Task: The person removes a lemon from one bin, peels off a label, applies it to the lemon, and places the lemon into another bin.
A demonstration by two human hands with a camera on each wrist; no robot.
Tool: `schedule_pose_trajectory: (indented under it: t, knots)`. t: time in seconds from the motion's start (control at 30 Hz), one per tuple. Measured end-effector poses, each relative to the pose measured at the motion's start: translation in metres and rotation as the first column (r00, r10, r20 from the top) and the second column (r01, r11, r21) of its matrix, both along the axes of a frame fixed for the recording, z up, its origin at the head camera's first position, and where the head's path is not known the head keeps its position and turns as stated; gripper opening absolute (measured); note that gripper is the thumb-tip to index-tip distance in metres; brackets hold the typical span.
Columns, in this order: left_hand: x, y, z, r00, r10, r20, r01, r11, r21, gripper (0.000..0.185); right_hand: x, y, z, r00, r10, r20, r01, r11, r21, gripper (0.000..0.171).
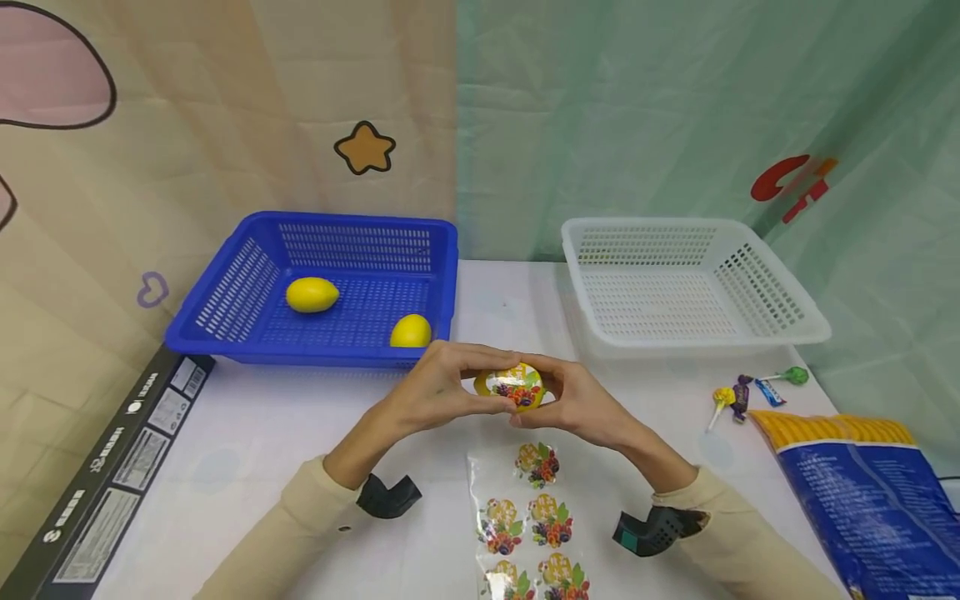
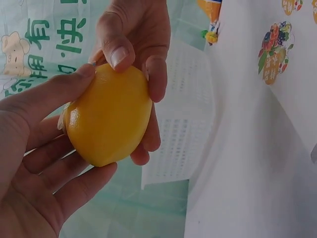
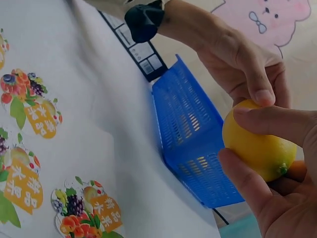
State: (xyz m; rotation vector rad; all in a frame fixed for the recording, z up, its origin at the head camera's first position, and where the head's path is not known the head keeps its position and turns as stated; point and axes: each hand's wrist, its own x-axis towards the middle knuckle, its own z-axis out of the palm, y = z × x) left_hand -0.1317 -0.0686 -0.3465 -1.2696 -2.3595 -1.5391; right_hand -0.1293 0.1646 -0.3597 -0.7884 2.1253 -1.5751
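A lemon (image 1: 512, 388) bearing a fruit sticker is held above the table's near middle, gripped between the curled fingers of the left hand (image 1: 438, 386) and the right hand (image 1: 581, 402), in front of the blue basket (image 1: 225, 329).

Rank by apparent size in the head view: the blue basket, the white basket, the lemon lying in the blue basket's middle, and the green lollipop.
1-2. blue basket and white basket: look about alike, so no ranking between them.
3. lemon inside the blue basket.
4. green lollipop, smallest.
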Motion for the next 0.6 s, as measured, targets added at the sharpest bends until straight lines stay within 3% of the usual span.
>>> schedule_pose_trajectory:
  t: [0.23, 0.4, 0.5, 0.6]
  knots:
    - [0.000, 0.002, 0.001, 1.000, 0.004, -0.022, -0.004, 1.000, -0.019, 0.049, -0.001, 0.017, -0.001, 0.998, 0.042, -0.038, -0.039, 0.995, 0.092, 0.080]
    - [0.000, 0.001, 0.000, 0.999, 0.039, -0.003, -0.039, 0.998, -0.048, 0.048, -0.012, 0.051, 0.004, 0.998, 0.024, -0.065, -0.019, 0.997, 0.076, 0.060]
    - [0.000, 0.000, -0.001, 0.999, 0.050, 0.013, -0.049, 0.997, -0.060, 0.048, -0.025, 0.080, 0.013, 0.993, -0.048, -0.109, 0.054, 0.997, 0.052, 0.045]
    - [-0.001, 0.000, 0.000, 0.999, 0.026, 0.028, -0.024, 0.997, -0.067, 0.047, -0.040, 0.116, 0.022, 0.965, -0.188, -0.184, 0.200, 0.979, 0.044, 0.038]
